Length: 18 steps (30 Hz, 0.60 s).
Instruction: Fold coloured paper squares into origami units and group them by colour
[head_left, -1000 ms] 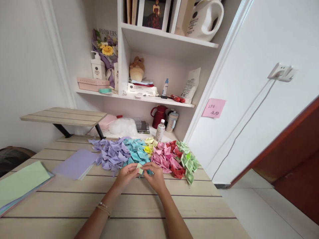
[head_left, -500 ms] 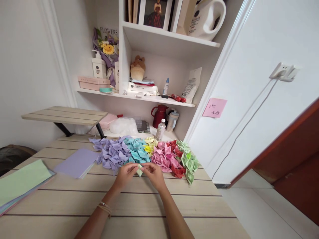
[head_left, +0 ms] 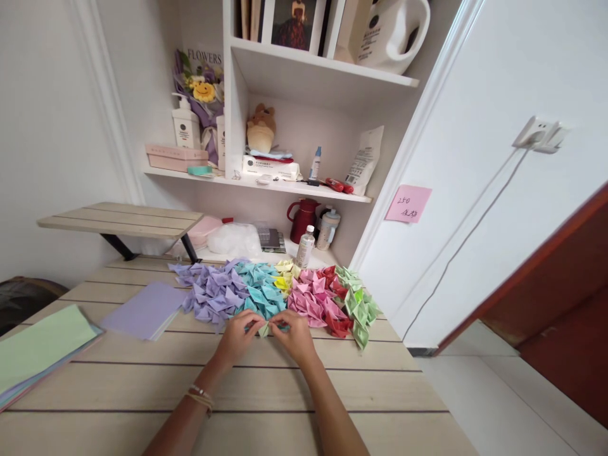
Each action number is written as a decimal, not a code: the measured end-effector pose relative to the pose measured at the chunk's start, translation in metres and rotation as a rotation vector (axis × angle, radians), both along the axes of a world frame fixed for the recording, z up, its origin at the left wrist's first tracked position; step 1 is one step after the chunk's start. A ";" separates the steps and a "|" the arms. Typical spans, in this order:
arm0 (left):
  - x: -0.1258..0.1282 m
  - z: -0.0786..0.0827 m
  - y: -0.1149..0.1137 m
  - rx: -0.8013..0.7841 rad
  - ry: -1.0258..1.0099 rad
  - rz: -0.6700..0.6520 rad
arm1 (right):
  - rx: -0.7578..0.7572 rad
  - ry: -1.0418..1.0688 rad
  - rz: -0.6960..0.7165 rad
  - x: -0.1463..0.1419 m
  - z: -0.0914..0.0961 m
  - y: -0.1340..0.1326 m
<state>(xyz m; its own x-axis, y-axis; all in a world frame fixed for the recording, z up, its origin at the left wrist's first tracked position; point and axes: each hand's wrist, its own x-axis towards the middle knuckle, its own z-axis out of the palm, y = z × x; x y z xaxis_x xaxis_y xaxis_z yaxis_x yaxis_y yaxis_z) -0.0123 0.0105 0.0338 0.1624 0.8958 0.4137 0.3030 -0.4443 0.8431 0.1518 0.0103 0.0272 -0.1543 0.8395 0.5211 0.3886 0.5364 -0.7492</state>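
Note:
Both hands meet over the wooden table (head_left: 237,392), just in front of a spread of folded paper pieces. My left hand (head_left: 237,339) and my right hand (head_left: 294,335) pinch a small pale green folded paper piece (head_left: 264,329) between their fingertips, low against the tabletop. Behind it lie the folded pieces sorted by colour: purple (head_left: 209,291), teal (head_left: 259,288), yellow (head_left: 284,277), pink (head_left: 311,301), red (head_left: 335,316) and green (head_left: 358,307). A bracelet sits on my left wrist.
A purple paper stack (head_left: 145,311) and a stack topped with green sheets (head_left: 40,348) lie at the left. A water bottle (head_left: 305,248), red jug (head_left: 304,221) and shelves stand behind. A raised wooden shelf (head_left: 118,218) is at back left; the table's right edge drops to the floor.
The hands have lowered the pale green piece toward the table and closed in around it, so less of it shows than before. The camera view shifted slightly.

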 end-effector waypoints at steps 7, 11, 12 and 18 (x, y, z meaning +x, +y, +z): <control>0.000 0.002 -0.001 -0.024 -0.106 0.065 | -0.069 0.047 0.000 -0.001 0.001 0.000; 0.002 0.002 -0.001 -0.069 -0.158 0.048 | -0.161 0.127 0.028 -0.004 -0.003 0.001; 0.002 0.001 -0.001 -0.073 -0.159 0.044 | -0.183 0.157 0.040 -0.004 -0.003 0.002; 0.001 -0.002 0.001 -0.060 -0.138 0.061 | -0.173 0.186 0.076 -0.004 -0.007 0.003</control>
<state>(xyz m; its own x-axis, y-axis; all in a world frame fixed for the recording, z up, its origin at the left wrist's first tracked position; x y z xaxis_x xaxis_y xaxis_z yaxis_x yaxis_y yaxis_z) -0.0117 0.0119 0.0319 0.0522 0.9260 0.3740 0.2076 -0.3764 0.9029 0.1473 0.0131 0.0205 -0.1354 0.9082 0.3961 0.1988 0.4165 -0.8871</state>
